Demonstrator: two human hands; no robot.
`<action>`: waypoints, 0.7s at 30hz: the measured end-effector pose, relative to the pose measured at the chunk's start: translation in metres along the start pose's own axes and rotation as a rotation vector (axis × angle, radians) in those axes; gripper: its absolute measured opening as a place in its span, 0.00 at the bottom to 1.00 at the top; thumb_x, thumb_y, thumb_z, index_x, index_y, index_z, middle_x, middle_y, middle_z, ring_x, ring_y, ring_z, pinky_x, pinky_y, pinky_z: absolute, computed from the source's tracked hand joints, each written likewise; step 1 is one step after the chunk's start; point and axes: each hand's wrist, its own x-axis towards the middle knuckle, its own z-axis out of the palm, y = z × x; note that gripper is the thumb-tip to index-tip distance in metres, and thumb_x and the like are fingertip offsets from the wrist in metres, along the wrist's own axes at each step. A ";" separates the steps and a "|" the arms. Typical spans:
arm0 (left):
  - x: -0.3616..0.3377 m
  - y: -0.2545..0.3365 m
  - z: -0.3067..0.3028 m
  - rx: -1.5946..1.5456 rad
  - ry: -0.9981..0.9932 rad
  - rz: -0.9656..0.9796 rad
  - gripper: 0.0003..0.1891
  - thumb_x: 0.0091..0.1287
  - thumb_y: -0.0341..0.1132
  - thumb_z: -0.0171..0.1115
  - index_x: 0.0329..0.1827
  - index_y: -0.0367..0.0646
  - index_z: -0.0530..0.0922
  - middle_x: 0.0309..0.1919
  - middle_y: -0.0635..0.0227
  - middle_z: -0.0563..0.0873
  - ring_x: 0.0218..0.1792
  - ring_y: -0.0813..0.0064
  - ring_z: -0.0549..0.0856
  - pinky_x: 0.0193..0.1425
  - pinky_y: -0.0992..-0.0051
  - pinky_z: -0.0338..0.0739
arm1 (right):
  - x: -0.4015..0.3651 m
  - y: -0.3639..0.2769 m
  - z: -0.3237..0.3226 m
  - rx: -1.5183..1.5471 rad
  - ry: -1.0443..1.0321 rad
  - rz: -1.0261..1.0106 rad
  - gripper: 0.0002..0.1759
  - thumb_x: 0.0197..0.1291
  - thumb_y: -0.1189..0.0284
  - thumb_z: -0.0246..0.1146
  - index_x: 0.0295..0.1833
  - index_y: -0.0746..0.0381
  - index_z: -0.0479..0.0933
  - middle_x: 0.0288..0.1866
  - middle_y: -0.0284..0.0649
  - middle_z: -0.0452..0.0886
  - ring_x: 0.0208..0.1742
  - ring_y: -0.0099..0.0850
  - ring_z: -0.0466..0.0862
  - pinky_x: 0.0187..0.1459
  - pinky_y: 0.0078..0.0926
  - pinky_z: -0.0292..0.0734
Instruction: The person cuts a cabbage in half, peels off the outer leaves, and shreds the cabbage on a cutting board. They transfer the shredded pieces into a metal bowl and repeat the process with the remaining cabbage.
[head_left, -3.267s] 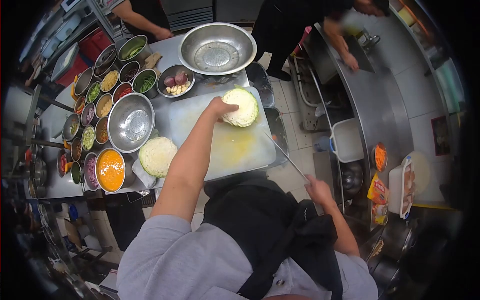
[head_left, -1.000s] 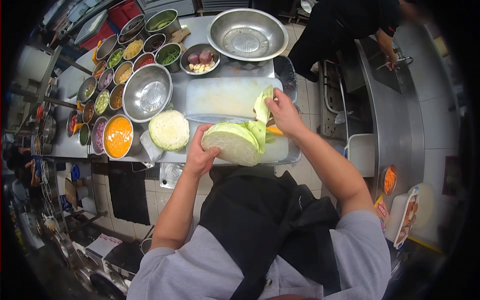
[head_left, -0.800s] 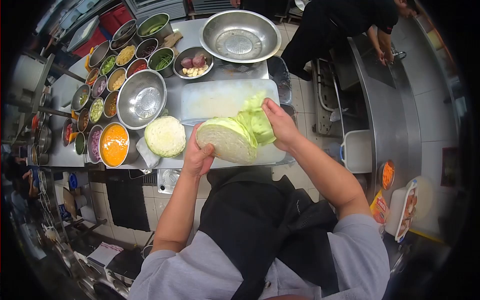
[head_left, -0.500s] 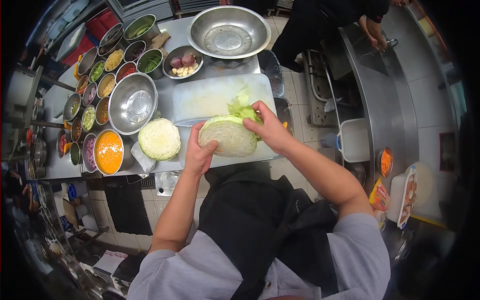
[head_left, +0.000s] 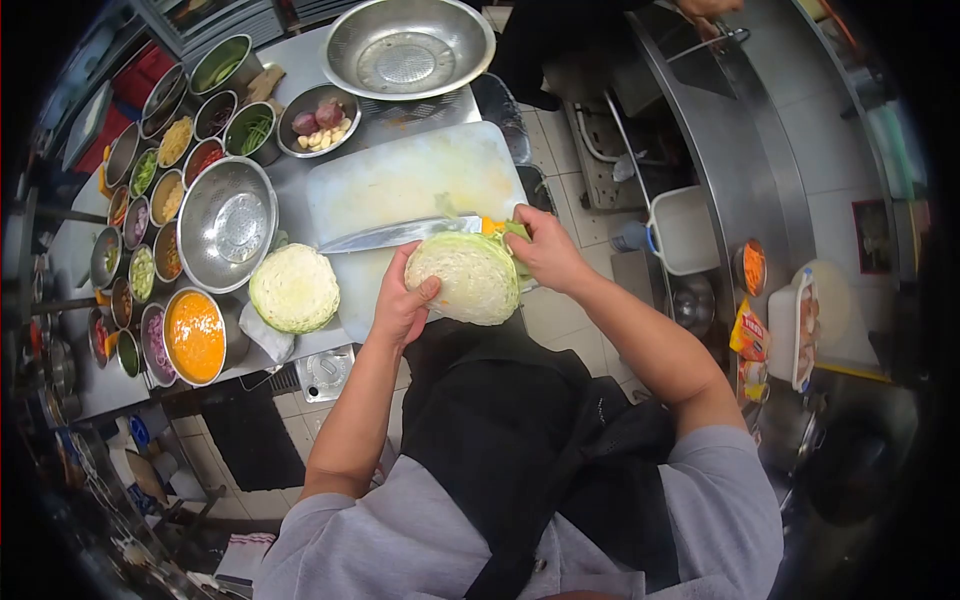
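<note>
My left hand (head_left: pixel 401 303) grips a cabbage half (head_left: pixel 466 281) by its left side, thumb on the pale cut face, which is turned up toward me. At the right edge of that half, my right hand (head_left: pixel 551 250) is closed on a green outer cabbage leaf (head_left: pixel 519 236), mostly hidden by the fingers. Just beyond the cabbage, a large knife (head_left: pixel 380 237) with a yellow handle lies on the white cutting board (head_left: pixel 400 180). A second cabbage half (head_left: pixel 295 289) rests cut face up to the left of the board.
Left of the board stand a colander (head_left: pixel 230 224), a pot of orange liquid (head_left: pixel 197 335) and several tubs of chopped vegetables. A bowl of onions and garlic (head_left: pixel 319 120) and a wide metal basin (head_left: pixel 409 48) sit behind. Another person's hand (head_left: pixel 708 8) shows at the top right.
The light green leaf that stood up behind the cabbage half is now lower, mostly hidden at my right hand. The knife's blade and handle have come into fuller view. My view has shifted.
</note>
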 end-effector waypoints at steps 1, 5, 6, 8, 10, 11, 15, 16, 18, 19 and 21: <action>0.004 -0.003 0.003 -0.005 -0.011 -0.007 0.41 0.62 0.38 0.82 0.74 0.42 0.67 0.64 0.59 0.81 0.67 0.64 0.80 0.74 0.63 0.73 | -0.001 0.008 0.001 -0.005 0.009 0.009 0.15 0.68 0.68 0.64 0.42 0.67 0.68 0.29 0.44 0.69 0.32 0.27 0.71 0.38 0.34 0.71; 0.032 -0.029 0.012 -0.134 -0.010 0.052 0.40 0.71 0.40 0.73 0.81 0.42 0.61 0.71 0.59 0.77 0.72 0.62 0.76 0.76 0.59 0.72 | -0.006 0.007 0.007 0.268 0.184 0.022 0.09 0.70 0.73 0.63 0.43 0.65 0.69 0.31 0.38 0.75 0.33 0.24 0.73 0.38 0.31 0.73; 0.040 -0.033 0.016 -0.152 0.028 0.068 0.39 0.74 0.41 0.70 0.83 0.42 0.59 0.73 0.59 0.75 0.74 0.61 0.74 0.76 0.58 0.72 | -0.003 0.004 0.009 0.438 0.214 0.051 0.06 0.71 0.75 0.62 0.45 0.64 0.71 0.34 0.37 0.77 0.36 0.24 0.74 0.40 0.29 0.74; 0.044 -0.043 0.022 -0.109 0.039 0.077 0.37 0.77 0.43 0.65 0.83 0.42 0.58 0.74 0.59 0.73 0.75 0.61 0.73 0.77 0.58 0.71 | 0.002 0.005 0.017 0.615 0.233 0.103 0.06 0.74 0.79 0.58 0.53 0.62 0.73 0.45 0.38 0.79 0.44 0.24 0.76 0.47 0.25 0.75; 0.040 -0.039 0.042 -0.058 0.065 0.094 0.35 0.80 0.45 0.60 0.84 0.42 0.57 0.76 0.59 0.72 0.76 0.61 0.72 0.77 0.58 0.70 | 0.008 0.009 0.015 0.641 0.197 0.059 0.06 0.76 0.79 0.56 0.54 0.61 0.73 0.46 0.36 0.78 0.46 0.22 0.76 0.49 0.25 0.76; 0.035 -0.032 0.057 0.010 0.121 0.049 0.37 0.80 0.52 0.57 0.85 0.42 0.57 0.77 0.58 0.71 0.77 0.61 0.71 0.78 0.57 0.69 | 0.011 0.010 0.014 0.662 0.169 0.024 0.07 0.77 0.79 0.55 0.55 0.59 0.72 0.47 0.34 0.76 0.47 0.20 0.76 0.51 0.24 0.77; 0.032 -0.024 0.056 0.005 0.046 -0.207 0.49 0.74 0.73 0.48 0.85 0.44 0.57 0.78 0.57 0.71 0.78 0.59 0.71 0.79 0.56 0.68 | 0.019 0.009 0.007 0.668 0.064 -0.042 0.06 0.79 0.77 0.54 0.56 0.59 0.74 0.47 0.33 0.76 0.47 0.20 0.75 0.51 0.24 0.76; 0.030 -0.023 0.057 0.018 -0.001 -0.193 0.55 0.66 0.80 0.48 0.84 0.45 0.58 0.78 0.57 0.71 0.77 0.58 0.72 0.78 0.54 0.70 | 0.014 0.001 0.000 0.632 -0.001 -0.034 0.06 0.79 0.76 0.54 0.56 0.59 0.74 0.47 0.33 0.77 0.47 0.20 0.75 0.51 0.24 0.76; 0.022 -0.032 0.066 -0.064 0.009 -0.129 0.55 0.66 0.80 0.48 0.84 0.45 0.58 0.78 0.57 0.71 0.77 0.58 0.72 0.77 0.53 0.72 | 0.013 -0.001 -0.008 0.700 -0.135 -0.054 0.11 0.76 0.71 0.61 0.59 0.59 0.74 0.48 0.35 0.79 0.51 0.24 0.78 0.53 0.27 0.76; 0.016 -0.036 0.074 -0.163 -0.001 -0.087 0.56 0.65 0.80 0.49 0.84 0.45 0.58 0.77 0.56 0.71 0.77 0.57 0.73 0.77 0.52 0.73 | 0.008 -0.003 -0.017 0.726 -0.153 -0.063 0.11 0.76 0.71 0.61 0.59 0.59 0.74 0.48 0.35 0.79 0.51 0.24 0.78 0.53 0.27 0.76; 0.013 -0.049 0.093 -0.156 0.093 -0.045 0.56 0.65 0.82 0.45 0.84 0.46 0.58 0.77 0.56 0.72 0.76 0.56 0.73 0.77 0.51 0.73 | -0.003 -0.009 -0.044 0.339 -0.243 -0.398 0.22 0.68 0.67 0.69 0.62 0.59 0.72 0.51 0.39 0.82 0.55 0.31 0.81 0.55 0.33 0.76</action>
